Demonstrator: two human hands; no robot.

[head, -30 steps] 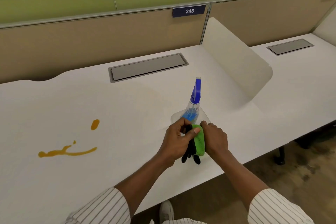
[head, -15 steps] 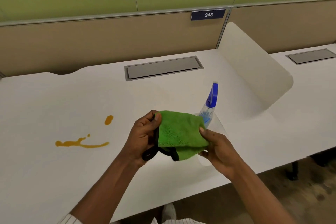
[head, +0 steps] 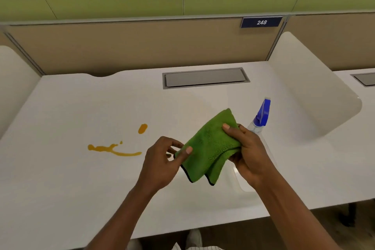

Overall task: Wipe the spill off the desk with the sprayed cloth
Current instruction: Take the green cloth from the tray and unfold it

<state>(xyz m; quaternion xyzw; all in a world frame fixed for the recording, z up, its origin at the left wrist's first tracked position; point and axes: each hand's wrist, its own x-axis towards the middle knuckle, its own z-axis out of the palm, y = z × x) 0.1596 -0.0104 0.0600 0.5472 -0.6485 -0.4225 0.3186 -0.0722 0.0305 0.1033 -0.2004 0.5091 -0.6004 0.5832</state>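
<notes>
Across the smooth white desk [head: 60, 178] an amber streaky spill [head: 113, 149] is lying untouched; both the left hand [head: 162, 160] and right hand [head: 247, 152] are pinching a fluffy, black-edged green cloth [head: 209, 148] above it; a clear blue-nozzled spray bottle [head: 261, 117] is standing behind.

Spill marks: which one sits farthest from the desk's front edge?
The small oval drop, alone behind the long streak, which lies nearer the desk front.

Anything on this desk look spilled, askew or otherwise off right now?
Yes: an orange-yellow spill streaks the white desk, with a separate drop behind it, unwiped. The green cloth is held above the desk in both hands, right hand gripping. The spray bottle stands upright.
</notes>
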